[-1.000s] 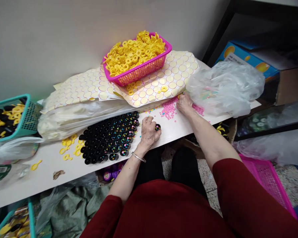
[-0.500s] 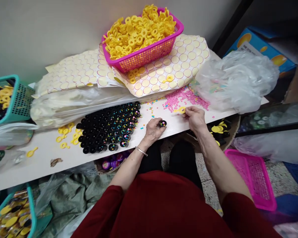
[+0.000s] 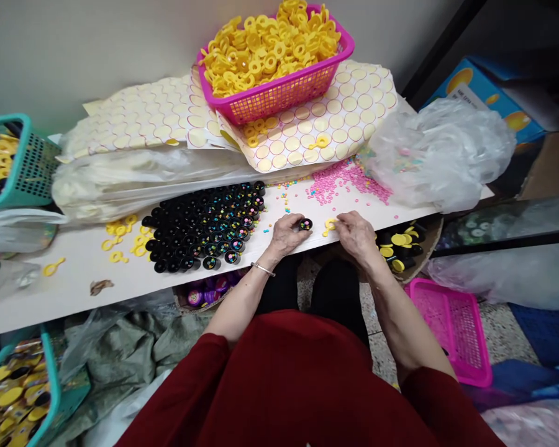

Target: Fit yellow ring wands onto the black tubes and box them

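Note:
My left hand (image 3: 286, 236) is curled around a small black round cup (image 3: 305, 224) holding coloured beads, near the front edge of the white table (image 3: 121, 282). My right hand (image 3: 356, 233) sits just to its right and pinches a yellow ring-shaped piece (image 3: 329, 224) close to the cup. Left of my hands stands a packed block of several black cups (image 3: 205, 227), many with coloured beads inside. A scatter of pink beads (image 3: 347, 183) lies behind my right hand.
A pink basket (image 3: 279, 93) heaped with yellow rings sits on circle-printed sheets (image 3: 307, 133) at the back. Clear plastic bags (image 3: 440, 155) lie at right, another bag (image 3: 135, 183) at left, a teal basket (image 3: 16, 164) far left. Loose yellow rings (image 3: 121, 239) dot the table. An empty pink basket (image 3: 451, 326) rests on the floor.
My right hand came back from the pink beads near the bag toward me, carrying a yellow ring up beside the black cup. My left hand stayed on the cup.

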Demonstrator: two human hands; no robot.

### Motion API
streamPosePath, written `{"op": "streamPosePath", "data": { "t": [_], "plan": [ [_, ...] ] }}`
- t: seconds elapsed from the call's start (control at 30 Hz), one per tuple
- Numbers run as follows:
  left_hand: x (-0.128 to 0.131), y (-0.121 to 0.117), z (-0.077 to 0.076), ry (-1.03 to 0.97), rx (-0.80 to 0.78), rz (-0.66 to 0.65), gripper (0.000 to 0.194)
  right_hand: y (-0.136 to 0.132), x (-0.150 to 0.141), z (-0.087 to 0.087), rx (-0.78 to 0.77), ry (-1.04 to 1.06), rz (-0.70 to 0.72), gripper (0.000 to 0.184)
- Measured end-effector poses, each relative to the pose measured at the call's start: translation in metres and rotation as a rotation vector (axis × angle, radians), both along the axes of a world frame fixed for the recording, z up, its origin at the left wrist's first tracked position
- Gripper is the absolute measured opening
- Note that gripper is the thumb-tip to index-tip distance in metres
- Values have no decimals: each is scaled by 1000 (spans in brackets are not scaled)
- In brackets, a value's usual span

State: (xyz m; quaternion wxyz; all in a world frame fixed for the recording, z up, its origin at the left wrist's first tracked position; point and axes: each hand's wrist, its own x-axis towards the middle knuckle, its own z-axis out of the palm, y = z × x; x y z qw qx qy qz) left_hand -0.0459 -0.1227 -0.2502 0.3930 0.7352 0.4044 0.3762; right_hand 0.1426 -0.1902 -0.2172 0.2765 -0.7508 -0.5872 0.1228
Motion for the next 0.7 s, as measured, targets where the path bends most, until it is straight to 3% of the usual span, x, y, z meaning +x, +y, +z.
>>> {"op": "streamPosePath", "data": {
  "t": [0.13, 0.23, 0.47, 0.7],
  "plan": [
    [-1, 0, 2, 41, 14, -18, 28, -2, 2, 3, -42, -117, 397, 39],
    [0, 0, 3, 58, 13, -25, 28, 1, 0, 6, -90, -194, 480, 29],
    [1, 1, 4, 102, 67, -45, 23, 3, -3, 4, -69, -245, 439, 10],
    [-1, 2, 5, 140, 88, -67, 24, 0, -8, 2, 172, 210, 98, 18]
  ]
}}
